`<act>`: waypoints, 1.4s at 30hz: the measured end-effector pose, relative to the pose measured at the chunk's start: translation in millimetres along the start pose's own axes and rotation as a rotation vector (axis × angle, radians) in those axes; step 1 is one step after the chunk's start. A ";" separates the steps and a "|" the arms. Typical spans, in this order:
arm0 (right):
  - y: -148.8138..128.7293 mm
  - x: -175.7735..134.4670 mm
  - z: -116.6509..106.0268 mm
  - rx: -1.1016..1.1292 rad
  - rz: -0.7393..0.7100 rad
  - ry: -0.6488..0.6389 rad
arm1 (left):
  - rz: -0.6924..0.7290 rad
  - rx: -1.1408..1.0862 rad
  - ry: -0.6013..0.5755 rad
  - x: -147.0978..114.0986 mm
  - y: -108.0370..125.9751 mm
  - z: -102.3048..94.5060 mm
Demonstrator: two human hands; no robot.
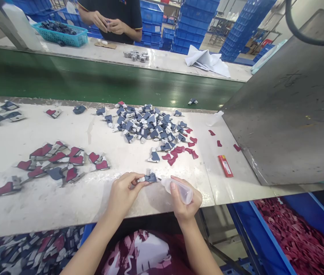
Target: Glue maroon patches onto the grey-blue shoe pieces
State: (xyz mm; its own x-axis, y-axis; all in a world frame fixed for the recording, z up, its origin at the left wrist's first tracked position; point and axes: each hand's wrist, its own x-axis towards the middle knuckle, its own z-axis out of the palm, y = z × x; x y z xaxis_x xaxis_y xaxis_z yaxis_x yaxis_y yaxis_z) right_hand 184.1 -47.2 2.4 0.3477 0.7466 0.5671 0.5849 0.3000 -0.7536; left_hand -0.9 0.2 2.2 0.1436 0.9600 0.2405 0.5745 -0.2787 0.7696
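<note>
Between the fingertips of my left hand (126, 191) is a small blue-and-white plastic part (151, 177), held just above the worktable (93, 208). My right hand (186, 200) grips a translucent squeeze bottle (182, 190) lying nearly sideways. Its dark thin tip points left, close to the blue part; whether they touch I cannot tell. Beyond my hands lies a heap of similar blue-and-white parts (150, 122). Flat dark-red pieces (176, 151) are scattered at the heap's near right side. On the left sits a group of parts with red faces (57, 156).
A red box-shaped packet (225, 166) lies right of my hands, near a slanted metal panel (288, 107). A green conveyor belt (93, 78) runs behind the table. Across it a co-worker (113, 23) handles something small. A blue bin of red pieces (302, 236) stands below right.
</note>
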 end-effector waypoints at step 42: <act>-15.2 -0.1 18.2 0.141 0.165 -0.069 | -0.073 -0.118 -0.012 -0.8 -3.6 0.5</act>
State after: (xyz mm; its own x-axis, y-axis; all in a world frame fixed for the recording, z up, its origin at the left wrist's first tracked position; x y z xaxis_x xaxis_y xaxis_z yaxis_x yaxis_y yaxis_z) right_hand 161.8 -41.0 7.8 0.3768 0.8298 0.4116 0.4144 0.2464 -0.8761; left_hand -2.7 0.4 -1.1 0.1152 0.9778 0.1748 0.4851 -0.2090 0.8491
